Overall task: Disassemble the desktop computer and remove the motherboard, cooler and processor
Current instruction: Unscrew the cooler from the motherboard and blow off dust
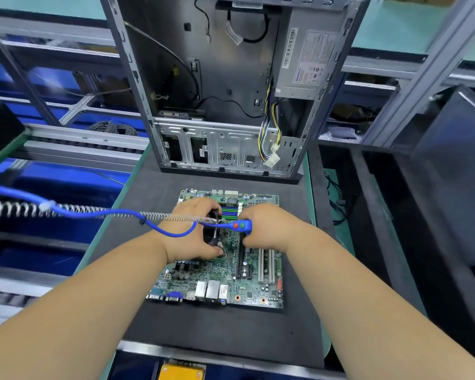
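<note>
The green motherboard point(247, 286) lies flat on the dark mat in front of me, out of the computer case point(231, 86), which stands open behind it. My left hand point(192, 231) grips the black cooler point(214, 237) on the board's left half, fingers curled round its top and bottom edges. My right hand point(263, 229) holds a blue electric screwdriver point(242, 224) with red and green buttons, upright over the cooler's right side. The processor is hidden under the cooler.
The screwdriver's blue cable and coiled spring cord point(80, 211) stretch left across my left wrist. Loose power cables point(269, 138) hang inside the case. Blue bins point(52, 176) sit at left, black trays point(381, 215) at right. The mat point(203, 330) has free room near me.
</note>
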